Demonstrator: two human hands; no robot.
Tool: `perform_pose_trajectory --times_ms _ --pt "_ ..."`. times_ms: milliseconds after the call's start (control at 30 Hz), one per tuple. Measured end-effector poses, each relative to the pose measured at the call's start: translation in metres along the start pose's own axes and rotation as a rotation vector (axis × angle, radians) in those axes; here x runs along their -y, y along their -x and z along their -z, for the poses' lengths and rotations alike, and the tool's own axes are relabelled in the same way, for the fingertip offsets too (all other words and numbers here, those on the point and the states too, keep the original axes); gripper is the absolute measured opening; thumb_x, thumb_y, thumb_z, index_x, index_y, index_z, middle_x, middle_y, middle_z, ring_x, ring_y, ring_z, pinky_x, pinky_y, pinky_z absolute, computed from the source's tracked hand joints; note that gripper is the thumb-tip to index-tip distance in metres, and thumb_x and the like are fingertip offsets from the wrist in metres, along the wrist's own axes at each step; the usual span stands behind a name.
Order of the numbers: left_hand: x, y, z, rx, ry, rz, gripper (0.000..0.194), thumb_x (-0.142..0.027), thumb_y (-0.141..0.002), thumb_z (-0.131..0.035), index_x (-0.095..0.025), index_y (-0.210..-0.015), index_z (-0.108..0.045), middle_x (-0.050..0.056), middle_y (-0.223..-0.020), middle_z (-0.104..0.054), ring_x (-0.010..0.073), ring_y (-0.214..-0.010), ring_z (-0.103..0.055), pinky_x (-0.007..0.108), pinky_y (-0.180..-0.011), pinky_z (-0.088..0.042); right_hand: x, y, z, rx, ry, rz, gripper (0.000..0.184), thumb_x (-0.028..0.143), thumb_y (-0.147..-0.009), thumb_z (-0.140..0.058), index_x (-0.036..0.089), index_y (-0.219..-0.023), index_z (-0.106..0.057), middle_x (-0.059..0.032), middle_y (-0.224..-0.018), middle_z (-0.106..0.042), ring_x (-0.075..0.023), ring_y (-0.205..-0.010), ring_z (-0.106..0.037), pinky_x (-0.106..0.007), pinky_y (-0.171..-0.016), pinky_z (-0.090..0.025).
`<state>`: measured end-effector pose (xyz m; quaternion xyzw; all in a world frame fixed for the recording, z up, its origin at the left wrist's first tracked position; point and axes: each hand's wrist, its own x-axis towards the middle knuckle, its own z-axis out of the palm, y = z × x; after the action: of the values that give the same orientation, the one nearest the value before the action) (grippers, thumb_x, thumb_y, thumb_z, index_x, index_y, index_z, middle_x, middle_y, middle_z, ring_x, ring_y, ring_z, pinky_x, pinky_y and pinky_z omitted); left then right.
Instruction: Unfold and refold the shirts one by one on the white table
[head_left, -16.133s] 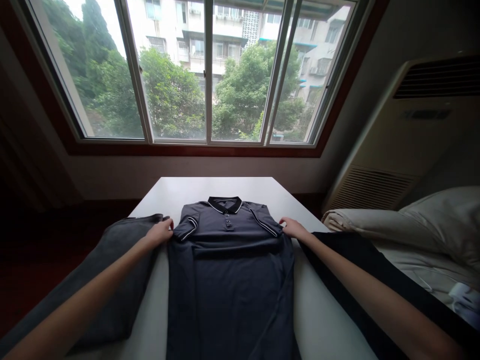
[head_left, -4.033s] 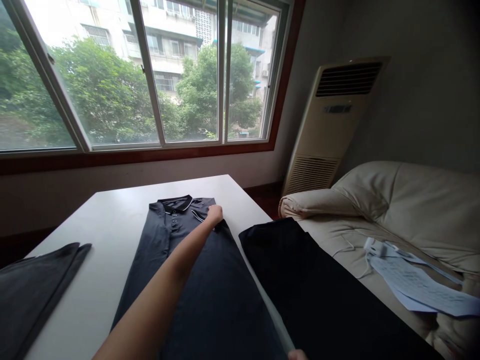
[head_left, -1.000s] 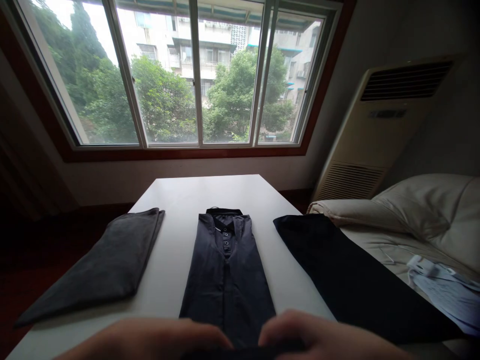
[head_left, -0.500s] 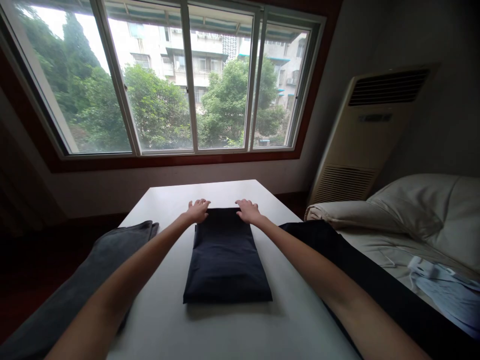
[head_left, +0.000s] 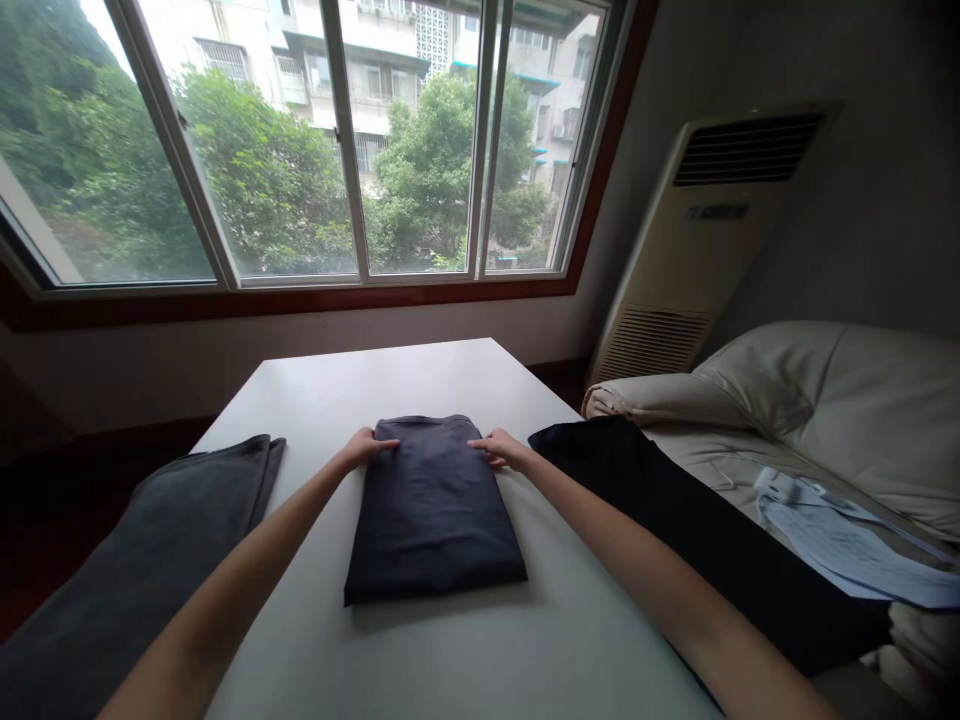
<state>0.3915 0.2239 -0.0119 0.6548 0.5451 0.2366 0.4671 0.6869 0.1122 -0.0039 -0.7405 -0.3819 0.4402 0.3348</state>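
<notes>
A dark navy-grey folded garment (head_left: 435,510) lies as a flat rectangle in the middle of the white table (head_left: 360,385). My left hand (head_left: 364,448) grips its left edge near the far end, thumb laid on top and the other fingers mostly hidden at the side. On the opposite edge my right hand (head_left: 501,449) pinches the cloth, thumb and forefinger pointing inward. The garment's far end looks greyer and slightly rounded, and its near edge rests on the tabletop.
A dark grey garment (head_left: 172,530) drapes over the table's left side. Black cloth (head_left: 675,510) lies along the right side, beside a cream sofa (head_left: 825,400) with papers (head_left: 847,535) on it. A floor-standing air conditioner (head_left: 697,230) stands by the window (head_left: 420,160).
My hands have moved from the garment's far corners to its side edges, nearer me. A greyer surface now shows at its far end. The whole view has shifted.
</notes>
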Motion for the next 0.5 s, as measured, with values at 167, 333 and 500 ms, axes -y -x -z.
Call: perform_pose_trajectory --times_ms 167,333,500 --pt "-0.012 0.004 -0.009 0.073 0.165 0.016 0.042 -0.039 -0.048 -0.089 -0.013 -0.073 -0.066 0.005 -0.068 -0.07 0.0239 -0.069 -0.067 0.031 -0.062 -0.054 0.016 -0.015 -0.014 0.022 -0.095 -0.117 0.022 0.021 -0.071 -0.077 0.014 -0.08 -0.058 0.0027 -0.055 -0.054 -0.0119 -0.051 -0.054 -0.02 -0.044 -0.043" --pt "-0.006 0.009 -0.005 0.058 0.287 -0.154 0.056 -0.048 -0.052 -0.087 -0.013 -0.092 -0.07 0.008 -0.088 -0.075 0.0265 -0.083 -0.069 0.035 -0.073 -0.056 0.023 -0.014 -0.02 0.173 -0.275 -0.124 0.009 0.017 -0.076 -0.069 0.013 -0.082 -0.062 -0.0026 -0.065 -0.065 -0.0154 -0.058 -0.062 -0.026 -0.055 -0.055" --pt "-0.011 0.012 0.002 -0.073 0.204 -0.309 0.057 -0.056 -0.057 -0.082 -0.013 -0.093 -0.07 0.01 -0.094 -0.074 0.0281 -0.088 -0.068 0.037 -0.077 -0.056 0.029 0.001 -0.017 0.277 -0.451 0.013 0.021 0.018 -0.077 -0.07 0.015 -0.097 -0.064 -0.0043 -0.081 -0.071 -0.0177 -0.069 -0.068 -0.033 -0.069 -0.059"
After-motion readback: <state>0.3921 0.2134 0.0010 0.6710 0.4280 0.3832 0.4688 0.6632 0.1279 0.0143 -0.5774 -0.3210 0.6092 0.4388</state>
